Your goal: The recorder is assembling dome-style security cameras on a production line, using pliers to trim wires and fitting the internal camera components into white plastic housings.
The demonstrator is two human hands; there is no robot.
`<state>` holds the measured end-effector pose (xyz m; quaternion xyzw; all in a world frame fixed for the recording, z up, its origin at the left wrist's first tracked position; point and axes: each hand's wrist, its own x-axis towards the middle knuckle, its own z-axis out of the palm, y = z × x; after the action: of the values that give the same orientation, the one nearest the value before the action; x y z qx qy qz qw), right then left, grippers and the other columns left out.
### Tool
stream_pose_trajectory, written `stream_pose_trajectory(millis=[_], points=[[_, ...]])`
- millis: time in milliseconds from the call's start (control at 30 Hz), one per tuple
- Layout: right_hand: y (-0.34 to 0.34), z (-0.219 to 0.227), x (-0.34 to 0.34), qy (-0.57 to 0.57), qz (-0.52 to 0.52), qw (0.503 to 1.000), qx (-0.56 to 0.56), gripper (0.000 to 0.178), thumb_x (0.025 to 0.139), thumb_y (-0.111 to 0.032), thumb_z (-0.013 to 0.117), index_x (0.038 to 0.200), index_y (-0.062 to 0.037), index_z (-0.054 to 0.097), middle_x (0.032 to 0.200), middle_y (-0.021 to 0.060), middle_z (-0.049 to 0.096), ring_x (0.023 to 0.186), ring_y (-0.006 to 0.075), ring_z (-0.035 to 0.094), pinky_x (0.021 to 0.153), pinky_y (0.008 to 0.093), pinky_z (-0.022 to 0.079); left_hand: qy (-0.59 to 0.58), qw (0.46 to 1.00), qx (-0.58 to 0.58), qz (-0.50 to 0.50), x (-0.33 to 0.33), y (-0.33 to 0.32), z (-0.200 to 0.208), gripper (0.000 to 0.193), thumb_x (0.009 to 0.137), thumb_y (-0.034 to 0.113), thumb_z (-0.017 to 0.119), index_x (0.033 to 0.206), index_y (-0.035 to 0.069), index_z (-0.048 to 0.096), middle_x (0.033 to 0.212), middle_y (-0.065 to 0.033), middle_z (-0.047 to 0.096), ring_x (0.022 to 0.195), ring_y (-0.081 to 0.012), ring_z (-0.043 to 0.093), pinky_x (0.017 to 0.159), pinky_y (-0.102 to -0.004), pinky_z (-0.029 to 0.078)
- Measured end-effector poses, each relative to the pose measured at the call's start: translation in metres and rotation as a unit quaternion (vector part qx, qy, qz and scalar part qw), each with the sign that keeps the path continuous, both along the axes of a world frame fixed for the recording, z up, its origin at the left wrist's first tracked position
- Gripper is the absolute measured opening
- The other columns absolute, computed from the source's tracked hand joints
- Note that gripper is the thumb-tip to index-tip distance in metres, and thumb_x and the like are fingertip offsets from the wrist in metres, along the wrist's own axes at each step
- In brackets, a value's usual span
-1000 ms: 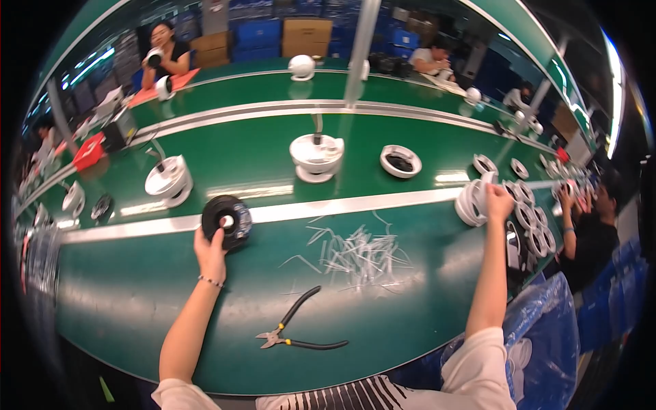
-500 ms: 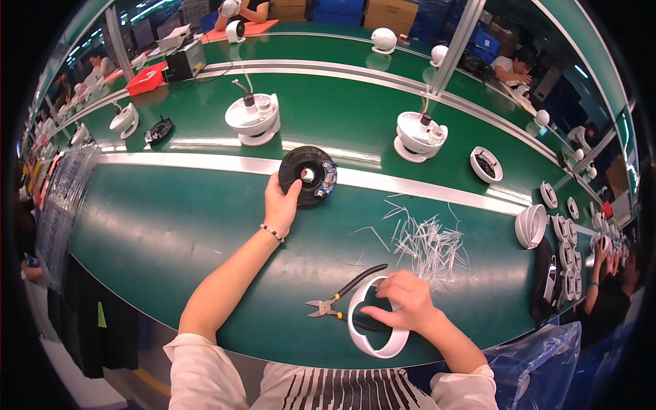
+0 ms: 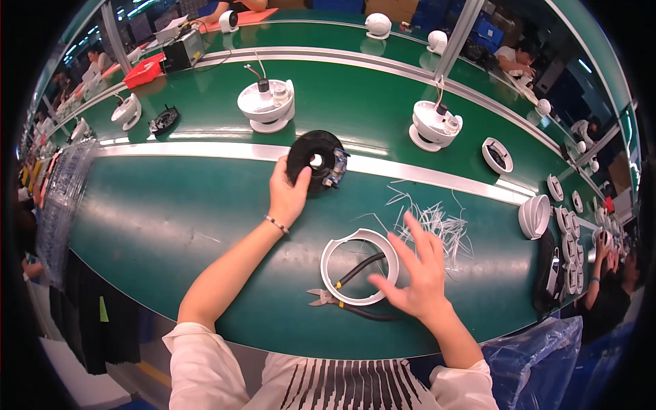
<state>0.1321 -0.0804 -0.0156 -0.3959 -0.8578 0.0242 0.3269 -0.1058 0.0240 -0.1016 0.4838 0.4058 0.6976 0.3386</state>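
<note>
On the green bench, the left hand (image 3: 287,195) grips a black disc (image 3: 316,160); the right hand (image 3: 417,273) hovers spread, released, beside a white ring (image 3: 335,263).

The left arm reaches far forward, bare from a short white sleeve, with a thin bracelet at the wrist. The left hand (image 3: 288,193) is raised at the end of it, its grip closed, thumb on one side and fingers curled on the other. The right hand (image 3: 418,273) sits nearer the body, palm down, fingers spread and loose, grip slack, forearm angling in from the lower right.
</note>
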Motion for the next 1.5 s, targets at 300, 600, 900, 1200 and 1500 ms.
stream_pose_trajectory(millis=[300, 600, 900, 1200, 1500], points=[[-0.012, -0.008, -0.038, -0.110, 0.026, 0.972, -0.207, 0.102, 0.046, -0.046, 0.076, 0.125, -0.0010, 0.029, 0.129, 0.0254, 0.021, 0.118, 0.0428, 0.021, 0.092, 0.0565, 0.018, -0.049, 0.995, 0.010, -0.090, 0.038, -0.042, 0.033, 0.029, 0.080, -0.001, 0.051, 0.106, -0.002, 0.040, 0.100, -0.0077, 0.051, 0.092, -0.0113, 0.050, 0.082, -0.0242, 0.040], [-0.001, -0.008, -0.025, 0.013, 0.080, 0.974, -0.214, 0.093, 0.046, -0.035, 0.076, 0.120, -0.0002, 0.031, 0.124, 0.0247, 0.026, 0.114, 0.0408, 0.026, 0.094, 0.0473, 0.022, 0.006, 1.000, -0.012, -0.009, 0.024, -0.031, 0.040, 0.039, 0.077, 0.001, 0.053, 0.113, -0.001, 0.038, 0.108, -0.0083, 0.048, 0.100, -0.0146, 0.046, 0.087, -0.0285, 0.037], [0.020, -0.024, 0.014, 0.439, -0.036, 0.882, -0.167, 0.109, 0.050, -0.028, 0.081, 0.129, 0.0030, 0.012, 0.126, 0.0185, 0.026, 0.118, 0.0264, 0.028, 0.098, 0.0353, 0.024, 0.025, 0.992, -0.040, -0.120, 0.090, -0.069, 0.053, 0.040, 0.082, 0.002, 0.047, 0.119, -0.001, 0.033, 0.113, -0.0074, 0.044, 0.102, -0.0143, 0.044, 0.086, -0.0250, 0.035], [0.018, -0.025, 0.046, 0.382, -0.082, 0.915, -0.097, 0.108, 0.051, -0.038, 0.076, 0.129, 0.0020, 0.014, 0.132, 0.0228, 0.016, 0.123, 0.0366, 0.017, 0.101, 0.0413, 0.017, -0.057, 0.844, -0.106, -0.522, 0.121, -0.070, 0.073, 0.075, 0.078, 0.044, 0.042, 0.133, 0.003, 0.010, 0.136, -0.0126, 0.019, 0.124, -0.0269, 0.024, 0.099, -0.0406, 0.025], [0.013, -0.030, 0.009, 0.343, 0.013, 0.927, -0.152, 0.115, 0.043, -0.029, 0.079, 0.131, -0.0006, 0.011, 0.133, 0.0208, 0.017, 0.119, 0.0362, 0.023, 0.098, 0.0424, 0.022, -0.251, 0.835, -0.326, -0.366, 0.106, -0.065, 0.086, 0.051, 0.087, 0.043, 0.028, 0.109, 0.003, 0.049, 0.103, -0.0117, 0.056, 0.092, -0.0223, 0.055, 0.082, -0.0358, 0.044]])
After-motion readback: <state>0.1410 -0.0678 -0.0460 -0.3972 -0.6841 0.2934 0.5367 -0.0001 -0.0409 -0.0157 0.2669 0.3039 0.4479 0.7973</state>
